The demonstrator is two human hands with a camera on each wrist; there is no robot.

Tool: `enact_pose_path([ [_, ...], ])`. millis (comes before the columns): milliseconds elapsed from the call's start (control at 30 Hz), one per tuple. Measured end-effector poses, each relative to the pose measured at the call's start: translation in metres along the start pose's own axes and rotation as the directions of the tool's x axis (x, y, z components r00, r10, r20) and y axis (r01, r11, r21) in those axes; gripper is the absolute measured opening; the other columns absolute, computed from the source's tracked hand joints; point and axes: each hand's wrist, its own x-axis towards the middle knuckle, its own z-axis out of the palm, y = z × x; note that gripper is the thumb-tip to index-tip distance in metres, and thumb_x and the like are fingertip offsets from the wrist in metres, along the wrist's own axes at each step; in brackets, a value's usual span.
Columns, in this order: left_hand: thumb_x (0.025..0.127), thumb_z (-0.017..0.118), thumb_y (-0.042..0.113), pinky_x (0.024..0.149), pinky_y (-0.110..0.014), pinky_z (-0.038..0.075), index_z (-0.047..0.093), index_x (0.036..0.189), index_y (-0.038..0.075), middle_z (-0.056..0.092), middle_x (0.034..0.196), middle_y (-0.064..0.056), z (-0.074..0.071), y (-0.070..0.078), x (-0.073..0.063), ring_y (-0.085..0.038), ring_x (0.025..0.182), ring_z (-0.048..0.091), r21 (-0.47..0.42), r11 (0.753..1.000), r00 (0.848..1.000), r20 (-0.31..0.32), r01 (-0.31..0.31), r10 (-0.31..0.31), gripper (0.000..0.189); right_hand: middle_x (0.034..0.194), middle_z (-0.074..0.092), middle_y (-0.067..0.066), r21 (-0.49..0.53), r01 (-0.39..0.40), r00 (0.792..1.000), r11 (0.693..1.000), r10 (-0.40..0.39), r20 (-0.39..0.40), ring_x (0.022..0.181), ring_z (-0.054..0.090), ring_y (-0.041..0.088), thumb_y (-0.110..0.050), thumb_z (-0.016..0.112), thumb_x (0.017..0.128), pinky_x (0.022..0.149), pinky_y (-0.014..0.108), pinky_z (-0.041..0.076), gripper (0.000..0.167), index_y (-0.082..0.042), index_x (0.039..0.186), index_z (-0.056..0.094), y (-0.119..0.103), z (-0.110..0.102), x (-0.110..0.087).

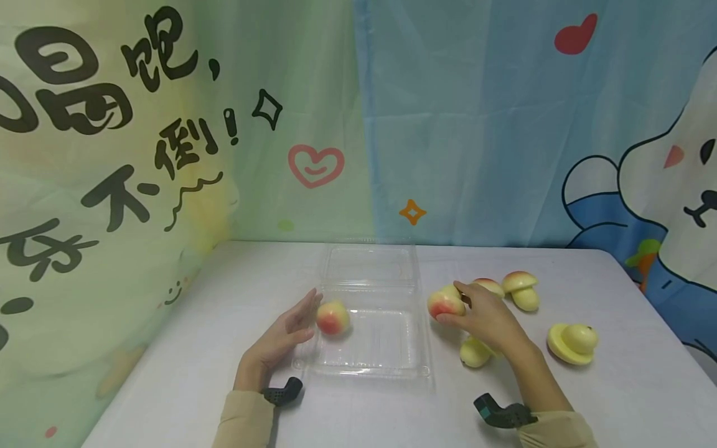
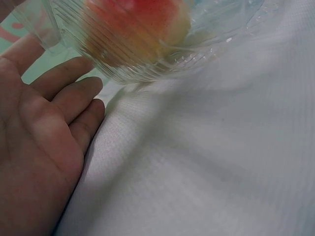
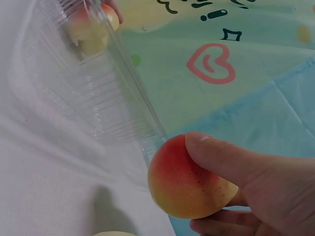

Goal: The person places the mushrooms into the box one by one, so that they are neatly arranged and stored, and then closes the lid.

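My right hand [image 1: 487, 317] pinches a red-and-yellow peach [image 1: 445, 303] between thumb and fingers, just right of a clear plastic clamshell box [image 1: 386, 339]. In the right wrist view, the thumb presses on the red side of this peach [image 3: 184, 179], with fingers beneath. A second peach [image 1: 333, 318] sits at the left side of the box. Beside that wall is my left hand [image 1: 285, 336], its fingers extended. From the left wrist view, the fingertips lie close to the ridged wall [image 2: 123, 64], through which the red peach [image 2: 142, 24] shows.
The box's lid [image 1: 370, 264] lies folded back toward the curtain [image 1: 448, 124]. Right of the box are several pale yellow fruit-like pieces: a mushroom-shaped one [image 1: 522, 290], one with a round knob [image 1: 574, 342] and a yellow one [image 1: 475, 352] partly under my right hand. White cloth [image 1: 364, 417] covers the table.
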Motion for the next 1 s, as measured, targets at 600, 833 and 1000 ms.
enact_pose_path([
  [600,0.088,0.064,0.009,0.107,-0.004,0.019,0.014,0.154,0.018,0.021,0.159,-0.002,0.0,0.001,0.0,-0.018,0.148,0.014,-0.012,0.999,1.0,0.005,-0.031,0.031,0.082,0.131,0.054,0.024,0.007,0.001,1.0,1.0,0.0,-0.028,0.11,0.06,0.034,-0.05,0.072,0.078,0.092,0.047,0.051,0.09,0.005,0.141,0.039,-0.022,-0.01,-0.005],
  [833,0.088,0.064,0.009,0.107,-0.004,0.019,0.014,0.154,0.017,0.02,0.159,-0.002,0.0,-0.001,0.0,-0.019,0.148,0.014,-0.013,0.999,0.999,0.006,-0.034,0.034,0.082,0.135,0.049,0.025,0.016,0.024,0.999,1.0,-0.024,-0.04,0.114,0.059,0.037,-0.04,0.078,0.075,0.092,0.046,0.052,0.088,0.004,0.141,0.039,-0.029,-0.008,-0.006],
  [1000,0.088,0.064,0.009,0.106,-0.004,0.02,0.017,0.153,0.022,0.021,0.159,-0.002,0.0,-0.001,0.0,-0.019,0.147,0.015,-0.015,1.0,1.0,0.003,-0.024,0.024,0.082,0.134,0.051,0.024,0.011,0.066,0.996,0.998,-0.065,-0.059,0.113,0.06,0.036,-0.035,0.08,0.073,0.091,0.045,0.053,0.087,0.005,0.14,0.041,-0.033,-0.005,-0.005],
])
